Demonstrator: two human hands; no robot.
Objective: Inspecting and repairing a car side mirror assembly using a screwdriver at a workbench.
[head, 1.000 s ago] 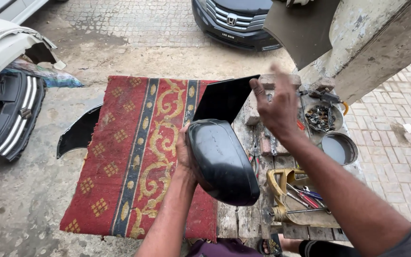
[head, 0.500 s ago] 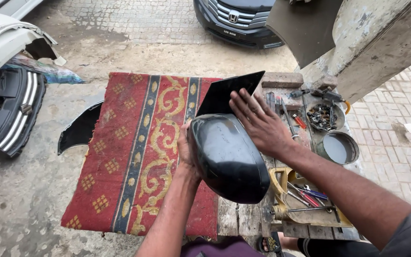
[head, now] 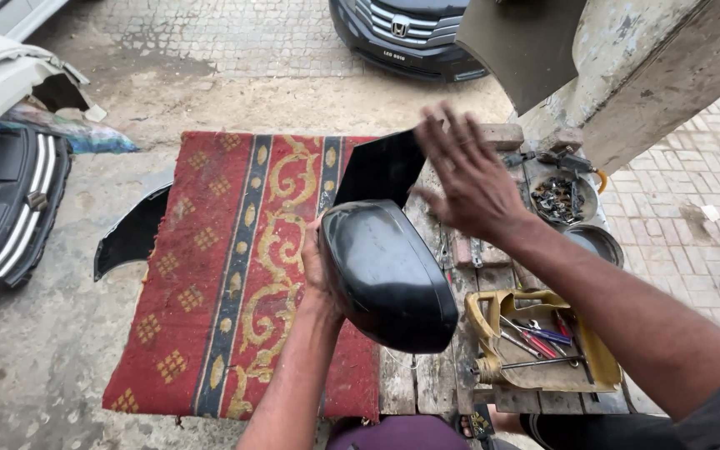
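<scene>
Left hand gripping black mirror housing; right hand spread, empty.

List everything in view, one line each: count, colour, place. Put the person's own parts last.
Mirror housing: one, glossy black, centre.
Rug: one, red with yellow and blue pattern, over the wooden bench.
Black panel: one, at the rug's far edge.
Tool tray: one, yellowish, right, holding hand tools.
Bowl of small parts: one, metal, far right.
Car: one, dark, top.
Bumper: one, black, left.
Left hand: grip on the housing.
Right hand: open, above the bench, empty.
</scene>
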